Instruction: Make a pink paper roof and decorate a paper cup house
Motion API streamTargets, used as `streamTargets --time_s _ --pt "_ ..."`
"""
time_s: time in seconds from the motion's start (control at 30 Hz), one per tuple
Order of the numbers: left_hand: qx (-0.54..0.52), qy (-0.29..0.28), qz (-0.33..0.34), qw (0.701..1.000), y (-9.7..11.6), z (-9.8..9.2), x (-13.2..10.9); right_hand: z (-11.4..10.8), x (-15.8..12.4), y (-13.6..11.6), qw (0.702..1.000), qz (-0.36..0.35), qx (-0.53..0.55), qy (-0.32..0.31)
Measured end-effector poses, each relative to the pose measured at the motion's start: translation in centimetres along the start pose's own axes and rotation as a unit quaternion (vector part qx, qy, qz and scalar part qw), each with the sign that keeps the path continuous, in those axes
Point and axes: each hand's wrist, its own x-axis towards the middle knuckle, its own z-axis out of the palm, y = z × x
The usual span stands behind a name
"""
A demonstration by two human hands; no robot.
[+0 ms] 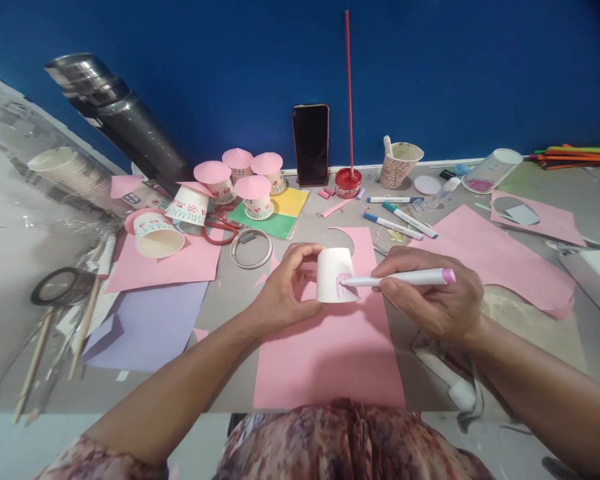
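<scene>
My left hand (283, 290) is closed round an upturned white paper cup (334, 275) and holds it over a pink paper sheet (330, 353). My right hand (435, 297) grips a white marker with a pink end cap (405, 278). The marker's tip touches the cup's side, where a pink arch is drawn. Both hands are near the middle of the table.
Several decorated cups with pink cone roofs (240, 180) stand at the back left, by red scissors (220, 230) and a tape ring (251, 248). A phone (311, 143) leans on the blue wall beside a red pot with a stick (349, 181). Markers (400, 220) and pink sheets (500, 260) lie to the right.
</scene>
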Motion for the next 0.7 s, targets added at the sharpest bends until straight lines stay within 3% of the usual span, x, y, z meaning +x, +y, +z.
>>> streamTargets --time_s 0.23,0.7 --pt "0.003 -0.001 0.001 1.000 -0.10 -0.01 -0.01 0.11 -0.02 -0.06 0.999 -0.027 0.024 -0.001" --pt "-0.035 0.000 -0.001 0.999 -0.17 0.09 0.18 -0.05 -0.29 0.03 0.999 0.040 0.037 -0.003"
